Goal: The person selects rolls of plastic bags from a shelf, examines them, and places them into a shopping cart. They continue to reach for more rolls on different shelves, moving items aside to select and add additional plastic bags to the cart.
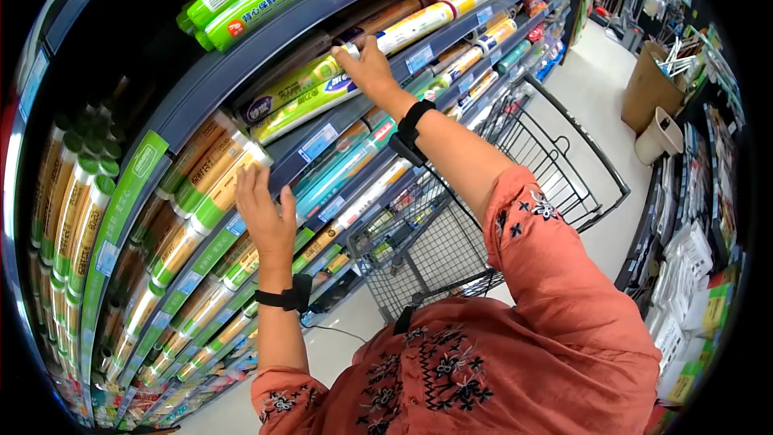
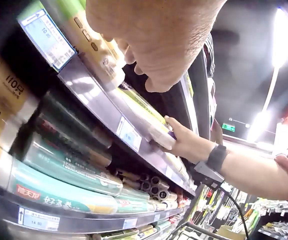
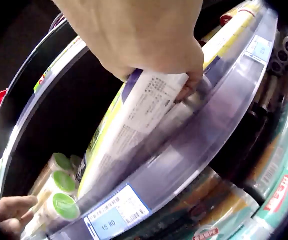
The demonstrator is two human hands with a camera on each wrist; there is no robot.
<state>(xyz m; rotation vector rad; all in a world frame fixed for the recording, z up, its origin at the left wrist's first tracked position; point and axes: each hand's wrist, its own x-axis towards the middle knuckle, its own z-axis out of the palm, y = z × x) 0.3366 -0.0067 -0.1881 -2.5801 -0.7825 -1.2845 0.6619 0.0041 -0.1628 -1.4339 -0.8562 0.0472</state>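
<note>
In the head view my right hand [image 1: 370, 72] grips the far end of a yellow-green roll pack [image 1: 310, 101] lying on a middle shelf. The right wrist view has that hand [image 3: 149, 40] curled over the pack's white printed end [image 3: 144, 107]; its fingertips are partly hidden. My left hand [image 1: 270, 221] is beside tan and green boxed rolls [image 1: 217, 189], fingers extended and slightly bent. In the left wrist view this hand [image 2: 159, 40] shows from close up, near a tan roll [image 2: 101, 60]; whether it touches the roll is unclear.
A dark shelf edge with a price label [image 1: 318, 142] runs below the pack. Teal boxes [image 1: 342, 161] lie on the shelf beneath. A wire shopping cart [image 1: 443, 234] stands close to the body, with brown bins [image 1: 654, 89] across the aisle.
</note>
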